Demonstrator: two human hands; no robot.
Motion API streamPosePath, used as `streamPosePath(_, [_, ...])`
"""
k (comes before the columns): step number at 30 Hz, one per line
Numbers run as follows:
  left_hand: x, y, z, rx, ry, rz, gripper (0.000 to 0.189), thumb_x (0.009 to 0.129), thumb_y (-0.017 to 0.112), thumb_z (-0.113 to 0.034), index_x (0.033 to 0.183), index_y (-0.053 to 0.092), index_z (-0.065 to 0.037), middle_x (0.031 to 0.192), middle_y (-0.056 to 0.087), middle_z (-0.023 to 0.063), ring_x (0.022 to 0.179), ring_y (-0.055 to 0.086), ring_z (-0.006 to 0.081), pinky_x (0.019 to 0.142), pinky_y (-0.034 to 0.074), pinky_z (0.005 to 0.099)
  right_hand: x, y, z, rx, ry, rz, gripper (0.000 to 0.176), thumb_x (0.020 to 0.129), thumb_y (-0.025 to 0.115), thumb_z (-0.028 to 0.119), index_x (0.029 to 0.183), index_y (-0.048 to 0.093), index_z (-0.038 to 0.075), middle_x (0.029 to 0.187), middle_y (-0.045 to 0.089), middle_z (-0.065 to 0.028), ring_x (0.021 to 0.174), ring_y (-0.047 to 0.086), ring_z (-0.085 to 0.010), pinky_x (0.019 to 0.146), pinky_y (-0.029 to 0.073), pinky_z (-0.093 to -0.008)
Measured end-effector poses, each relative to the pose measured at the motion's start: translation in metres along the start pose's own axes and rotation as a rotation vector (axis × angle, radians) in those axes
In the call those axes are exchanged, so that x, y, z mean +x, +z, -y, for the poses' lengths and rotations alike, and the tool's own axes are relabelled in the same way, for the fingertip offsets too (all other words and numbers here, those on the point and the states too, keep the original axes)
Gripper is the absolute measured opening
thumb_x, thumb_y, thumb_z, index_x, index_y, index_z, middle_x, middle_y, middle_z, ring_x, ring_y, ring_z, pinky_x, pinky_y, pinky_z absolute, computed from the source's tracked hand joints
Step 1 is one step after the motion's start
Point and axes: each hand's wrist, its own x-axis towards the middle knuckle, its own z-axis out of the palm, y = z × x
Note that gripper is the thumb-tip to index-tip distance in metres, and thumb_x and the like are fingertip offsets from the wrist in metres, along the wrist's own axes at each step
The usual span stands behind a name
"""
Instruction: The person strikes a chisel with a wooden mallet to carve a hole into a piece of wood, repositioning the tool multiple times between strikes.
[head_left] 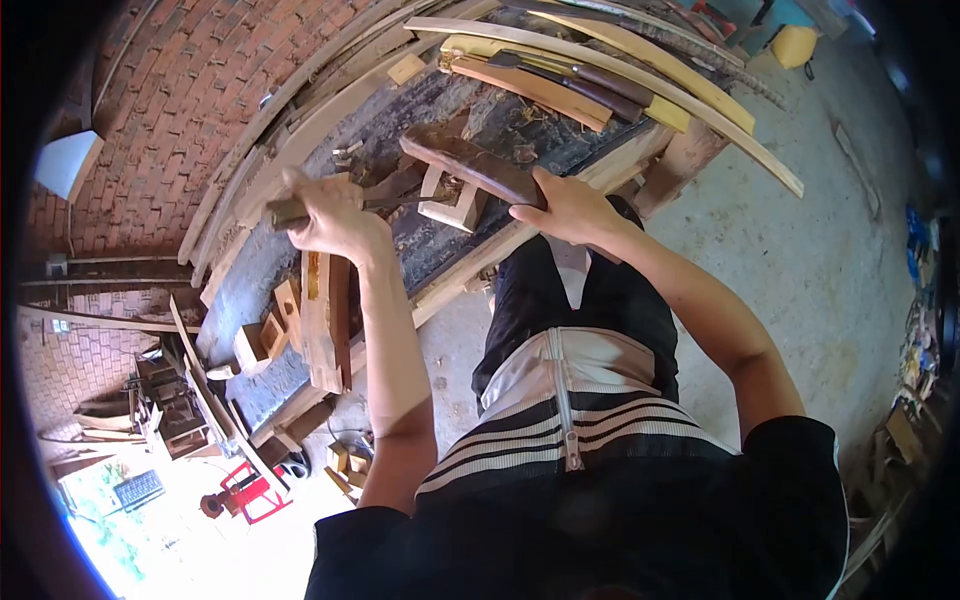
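Observation:
My left hand (345, 215) is closed around the handle of a chisel (405, 201). The chisel's thin blade points right, to a small pale notched wood block (465, 210) on the workbench. Whether its tip touches the block is hard to tell. In my right hand (570, 208) is one end of a thick, dark wooden club (470, 162), which slants up to the left above the block and partly hides it.
The dark workbench (410, 110) has a pale front edge. Long wood strips and dark-handled tools (610, 85) lie at its far right. A wooden post (326, 320) and block pieces (262, 342) sit left. A brick wall (230, 80) stands behind.

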Motion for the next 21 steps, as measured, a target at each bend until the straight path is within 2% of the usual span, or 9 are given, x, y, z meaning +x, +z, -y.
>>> streamPosePath(1, [0.000,-0.001,-0.002,0.082,0.005,-0.127,0.040,0.098,0.067,-0.023,0.068,0.042,-0.015,0.052,0.035,-0.0052,0.042,0.028,0.0053,0.040,0.022,0.0251,0.000,-0.001,0.002,-0.002,-0.002,0.003,0.059,0.089,0.063,0.052,0.118,0.052,0.001,0.094,0.071,-0.0263,0.093,0.069,-0.0443,0.080,0.055,-0.0526])
streamPosePath(4, [-0.002,-0.004,-0.007,0.046,-0.068,-0.235,0.043,0.099,0.066,-0.026,0.066,0.040,-0.016,0.051,0.034,-0.0054,0.042,0.028,0.0063,0.042,0.025,0.0268,-0.003,-0.003,0.003,-0.045,0.005,0.011,0.058,0.090,0.063,0.050,0.118,0.052,0.001,0.093,0.070,-0.0268,0.092,0.069,-0.0448,0.080,0.055,-0.0529])
streamPosePath(6, [0.003,-0.009,-0.008,0.055,-0.069,-0.207,0.044,0.100,0.065,-0.028,0.066,0.040,-0.016,0.050,0.033,-0.0057,0.042,0.028,0.0073,0.043,0.027,0.0281,-0.002,0.000,0.001,-0.068,-0.046,-0.049,0.057,0.090,0.064,0.050,0.117,0.051,0.001,0.091,0.070,-0.0270,0.090,0.068,-0.0462,0.079,0.054,-0.0539])
streamPosePath(8, [0.004,-0.010,-0.012,-0.022,0.008,0.002,0.045,0.100,0.066,-0.027,0.065,0.039,-0.015,0.050,0.034,-0.0052,0.041,0.028,0.0068,0.041,0.026,0.0273,-0.002,0.001,-0.001,-0.054,-0.026,-0.047,0.057,0.090,0.064,0.050,0.116,0.051,0.001,0.090,0.070,-0.0266,0.089,0.069,-0.0463,0.078,0.054,-0.0542])
streamPosePath(9, [0.002,-0.007,-0.012,-0.021,0.005,0.003,0.045,0.100,0.066,-0.027,0.065,0.039,-0.015,0.050,0.034,-0.0052,0.041,0.028,0.0068,0.041,0.026,0.0273,-0.002,0.002,0.000,-0.039,-0.013,-0.038,0.057,0.090,0.064,0.050,0.115,0.051,0.001,0.089,0.070,-0.0262,0.088,0.069,-0.0464,0.078,0.054,-0.0545])
streamPosePath(11, [-0.002,0.002,-0.012,0.047,0.047,0.126,0.044,0.100,0.065,-0.024,0.067,0.038,-0.014,0.049,0.035,-0.0045,0.041,0.028,0.0057,0.039,0.024,0.0267,-0.002,0.005,0.000,-0.037,-0.026,-0.049,0.057,0.089,0.064,0.050,0.114,0.051,0.001,0.088,0.070,-0.0258,0.087,0.069,-0.0467,0.077,0.054,-0.0547])
streamPosePath(14, [-0.010,0.009,-0.008,-0.016,-0.025,0.193,0.042,0.100,0.065,-0.021,0.069,0.038,-0.013,0.050,0.037,-0.0039,0.041,0.028,0.0043,0.038,0.023,0.0258,-0.001,0.004,-0.001,-0.051,-0.029,-0.063,0.056,0.089,0.064,0.051,0.114,0.051,0.001,0.088,0.070,-0.0258,0.086,0.069,-0.0468,0.077,0.055,-0.0548])
streamPosePath(19, [-0.014,0.016,-0.003,-0.028,-0.026,0.228,0.038,0.099,0.066,-0.015,0.073,0.039,-0.011,0.050,0.039,-0.0033,0.042,0.030,0.0032,0.038,0.022,0.0242,-0.002,0.003,0.000,-0.047,-0.028,-0.053,0.056,0.089,0.064,0.051,0.113,0.051,0.002,0.090,0.070,-0.0270,0.087,0.069,-0.0469,0.078,0.054,-0.0546])
streamPosePath(21, [-0.016,0.021,-0.006,0.009,-0.045,0.261,0.034,0.098,0.067,-0.014,0.075,0.043,-0.009,0.051,0.041,-0.0029,0.042,0.031,0.0032,0.038,0.023,0.0240,-0.004,-0.001,0.003,-0.024,0.001,-0.023,0.057,0.089,0.064,0.051,0.114,0.055,0.001,0.090,0.071,-0.0256,0.090,0.070,-0.0441,0.080,0.054,-0.0540])
